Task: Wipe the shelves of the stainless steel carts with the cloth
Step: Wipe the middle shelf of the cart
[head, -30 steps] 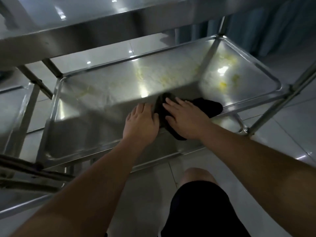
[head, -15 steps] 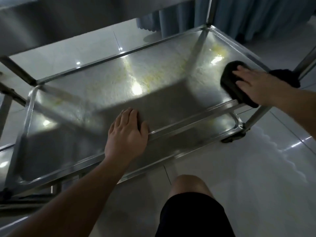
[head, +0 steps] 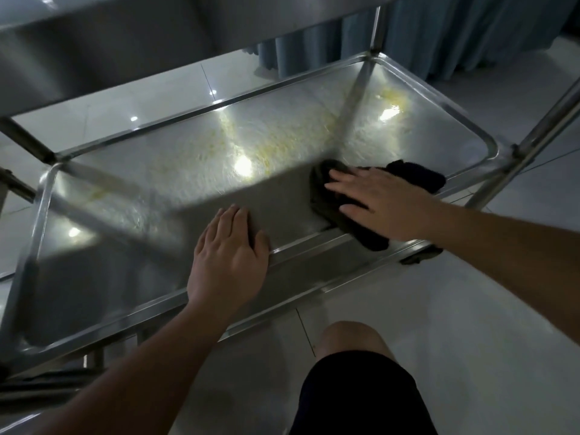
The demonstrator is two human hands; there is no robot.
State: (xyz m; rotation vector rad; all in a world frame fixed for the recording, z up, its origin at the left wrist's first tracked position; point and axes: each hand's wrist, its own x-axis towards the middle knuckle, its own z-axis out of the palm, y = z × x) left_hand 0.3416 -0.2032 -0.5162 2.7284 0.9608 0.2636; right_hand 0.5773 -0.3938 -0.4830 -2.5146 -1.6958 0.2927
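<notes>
The lower shelf [head: 131, 196] of a stainless steel cart fills the middle of the view, with yellowish smears across its far half. A dark cloth [head: 323, 199] lies on the shelf near its front right rim. My right hand [head: 376, 202] presses flat on the cloth with fingers spread, pointing left. My left hand [head: 229, 262] rests palm down on the shelf's front rim, left of the cloth, holding nothing.
The cart's upper shelf [head: 110, 48] overhangs at the top. An upright post [head: 533, 133] stands at the right corner, another post [head: 378, 29] at the far corner. Blue curtains [head: 455, 36] hang behind. My knee [head: 348, 340] is on the pale tiled floor below the shelf.
My right hand has slid the cloth from the shelf's right end leftward, toward the middle. Half a second before that it had swept right. My left hand stays on the front rim.
</notes>
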